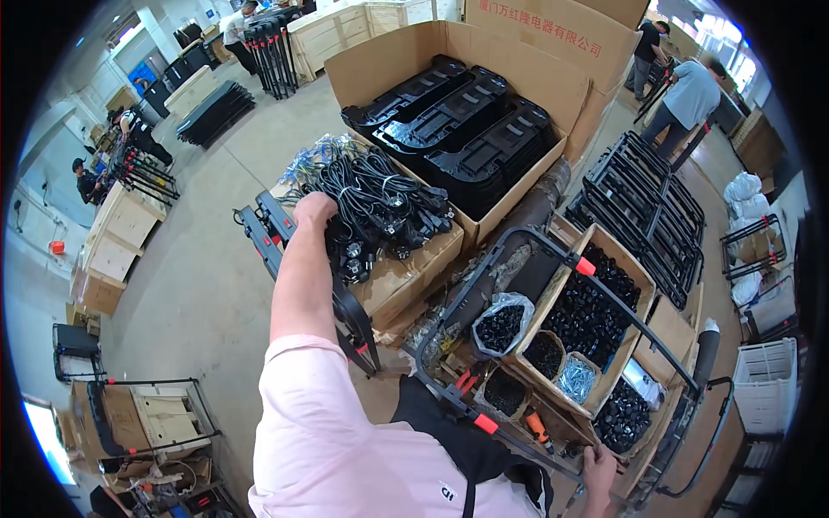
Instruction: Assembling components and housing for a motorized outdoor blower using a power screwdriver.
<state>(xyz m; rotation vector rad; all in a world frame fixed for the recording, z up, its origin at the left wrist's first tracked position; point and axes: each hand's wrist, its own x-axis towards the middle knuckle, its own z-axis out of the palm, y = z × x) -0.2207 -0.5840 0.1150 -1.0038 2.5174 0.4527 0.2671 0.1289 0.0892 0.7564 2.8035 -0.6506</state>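
My left hand reaches out over a pile of black power cords lying on a flat cardboard box; its fingers curl into the cords at the pile's left edge. My right hand grips the lower end of a black tubular metal frame with red clips, which leans across an open box of small black parts. A black frame piece with red ends stands just left of my left forearm.
A big open cardboard box holds stacked black plastic bases. Black wire racks lie to the right. A bag of black knobs and small bins sit below. Other people work at the far left, top and top right. A white crate stands right.
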